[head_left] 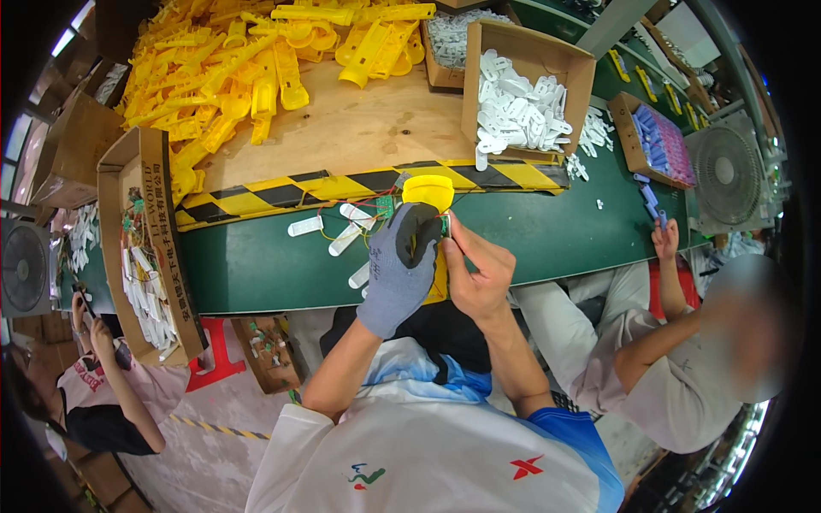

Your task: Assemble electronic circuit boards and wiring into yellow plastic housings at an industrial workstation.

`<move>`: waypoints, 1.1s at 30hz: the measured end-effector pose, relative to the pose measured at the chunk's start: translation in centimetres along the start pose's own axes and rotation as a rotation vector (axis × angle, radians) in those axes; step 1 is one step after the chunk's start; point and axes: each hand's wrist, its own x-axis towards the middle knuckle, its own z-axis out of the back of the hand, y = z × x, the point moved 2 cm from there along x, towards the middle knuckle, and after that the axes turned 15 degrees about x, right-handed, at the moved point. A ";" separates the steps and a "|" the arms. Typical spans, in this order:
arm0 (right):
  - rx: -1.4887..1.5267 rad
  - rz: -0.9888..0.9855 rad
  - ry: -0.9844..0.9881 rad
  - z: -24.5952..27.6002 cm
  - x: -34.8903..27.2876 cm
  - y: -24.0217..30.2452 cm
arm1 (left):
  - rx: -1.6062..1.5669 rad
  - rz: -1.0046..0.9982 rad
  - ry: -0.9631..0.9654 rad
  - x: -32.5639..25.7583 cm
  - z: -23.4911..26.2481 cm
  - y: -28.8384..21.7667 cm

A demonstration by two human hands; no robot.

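Observation:
My left hand (400, 265), in a grey knit glove with a dark palm, is wrapped round a yellow plastic housing (429, 191) whose rounded end sticks up above the fingers. A bare right hand (481, 272), mine, pinches at the housing's right side, where a small part (445, 224) shows between fingertips and shell; its kind is too small to make out. Just left of the gloved hand lie a green circuit board (386, 207) with thin red wires and several white strips (345, 240) on the green bench. Part of the housing is hidden behind my hands.
Yellow housings (231, 81) are heaped on a wooden board edged with striped tape (368, 190). Cardboard boxes hold white plastic pieces (522, 103) and wired white strips (147, 291). A box of purple cells (657, 141) and a fan (727, 169) stand right. Co-workers sit on both sides.

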 end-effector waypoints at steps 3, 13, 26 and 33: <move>0.090 -0.055 0.100 -0.1 1.6 1.7 | -0.167 0.070 -0.248 0.8 0.1 -0.8; 0.356 -0.577 0.184 -0.4 -1.7 1.0 | -0.861 0.304 0.009 0.9 -0.1 -0.3; -0.129 -0.434 -0.194 9.5 -2.9 -1.9 | -0.244 0.004 0.126 5.3 2.6 0.8; -0.977 -0.431 -0.373 24.1 -5.9 -10.4 | 0.644 -0.055 -0.255 22.5 4.8 12.9</move>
